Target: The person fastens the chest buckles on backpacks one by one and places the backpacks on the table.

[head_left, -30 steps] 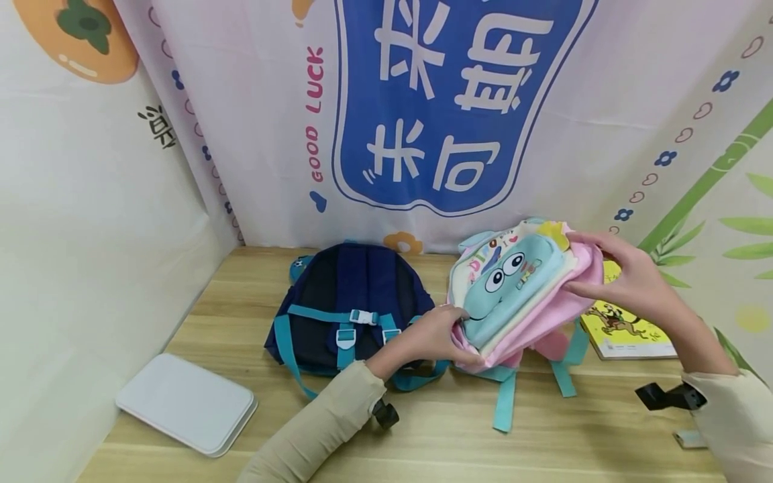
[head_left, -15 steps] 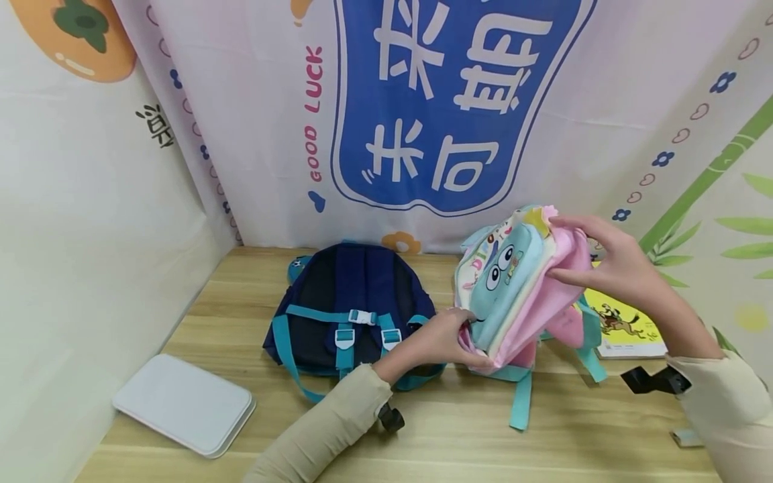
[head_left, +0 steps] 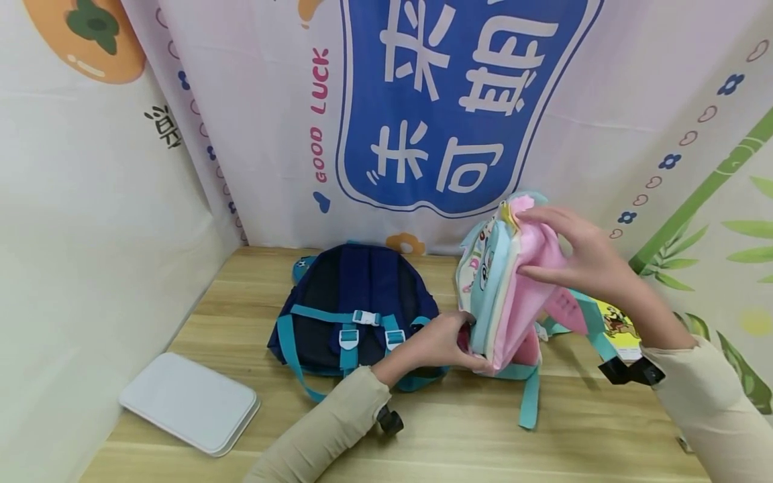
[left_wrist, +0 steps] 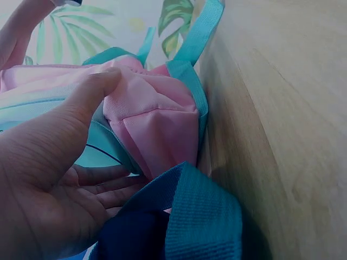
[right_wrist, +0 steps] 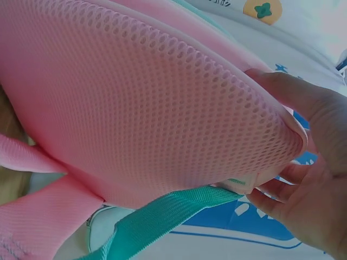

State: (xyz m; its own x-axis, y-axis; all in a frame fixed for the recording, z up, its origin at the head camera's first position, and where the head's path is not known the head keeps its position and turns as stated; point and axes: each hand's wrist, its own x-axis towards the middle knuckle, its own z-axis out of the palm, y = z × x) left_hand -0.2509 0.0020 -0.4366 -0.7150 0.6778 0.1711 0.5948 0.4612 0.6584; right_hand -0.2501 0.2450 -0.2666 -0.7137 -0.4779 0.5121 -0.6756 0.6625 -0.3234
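Note:
Both hands are on a child's pink and teal backpack (head_left: 527,315) with a cartoon-eyed front pocket. It stands tilted on the table, its front turned to the left and its pink side towards me. My left hand (head_left: 441,343) grips the lower front corner, with the thumb on the pink fabric in the left wrist view. At the upper end, my right hand (head_left: 588,258) holds the pink side between thumb and fingers. The right wrist view shows the pink mesh back panel (right_wrist: 146,103) and a teal strap (right_wrist: 162,216). Teal straps hang down to the table.
A navy backpack (head_left: 368,278) with teal straps lies just left of the pink one, close to my left forearm. A pale grey flat case (head_left: 190,402) rests at the table's left. A yellow book (head_left: 619,329) is partly hidden behind my right arm. Printed cloth (head_left: 272,134) hangs behind.
The pink backpack has turned, its front swinging away to the left and its pink side coming into view. My right hand has moved left and slightly up; the left hand keeps its grip.

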